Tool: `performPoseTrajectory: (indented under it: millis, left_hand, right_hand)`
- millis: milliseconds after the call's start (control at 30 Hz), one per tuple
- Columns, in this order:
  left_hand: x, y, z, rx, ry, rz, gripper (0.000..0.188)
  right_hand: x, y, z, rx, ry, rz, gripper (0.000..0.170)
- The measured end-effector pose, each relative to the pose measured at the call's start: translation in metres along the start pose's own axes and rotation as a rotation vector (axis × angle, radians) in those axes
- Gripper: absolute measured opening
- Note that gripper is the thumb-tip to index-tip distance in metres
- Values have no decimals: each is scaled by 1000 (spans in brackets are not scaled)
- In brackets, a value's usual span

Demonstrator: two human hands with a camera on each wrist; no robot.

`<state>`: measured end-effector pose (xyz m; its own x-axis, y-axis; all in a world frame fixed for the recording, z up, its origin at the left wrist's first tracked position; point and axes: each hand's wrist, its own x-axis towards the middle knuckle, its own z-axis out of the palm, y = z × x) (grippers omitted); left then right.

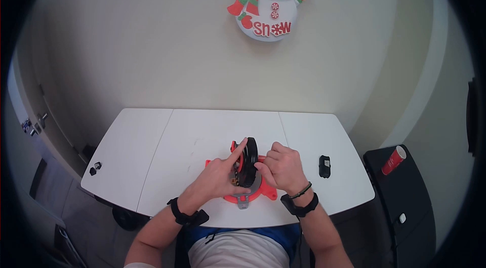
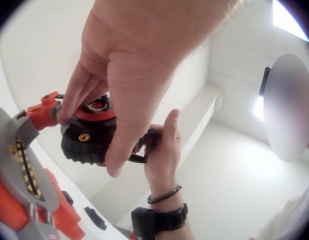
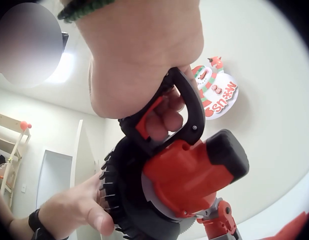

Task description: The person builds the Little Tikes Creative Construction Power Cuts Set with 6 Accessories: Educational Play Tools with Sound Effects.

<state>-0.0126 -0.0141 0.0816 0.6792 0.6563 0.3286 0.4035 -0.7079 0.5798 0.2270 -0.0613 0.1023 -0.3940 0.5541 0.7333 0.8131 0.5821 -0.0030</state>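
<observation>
A red and black toy miter saw stands at the table's front middle on a red and grey base. My right hand grips its black loop handle, fingers curled through near the red trigger. With fingers and thumb spread to either side, my left hand holds the ribbed black blade guard. A red motor housing is beside the guard, and a toothed blade edge shows below. The grey turntable carries a yellow and black striped slot. The left palm hides part of the saw head.
A small black object lies on the white table to the right; small dark pieces lie near its left edge. A red canister is on a black surface at right. A snowman decoration hangs on the wall.
</observation>
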Motion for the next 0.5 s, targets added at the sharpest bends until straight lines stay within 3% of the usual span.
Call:
performPoseTrajectory:
  millis: [500]
  left_hand:
    - [-1, 9, 3, -103, 68, -28, 135]
  right_hand:
    - [-2, 6, 10, -25, 92, -32, 38]
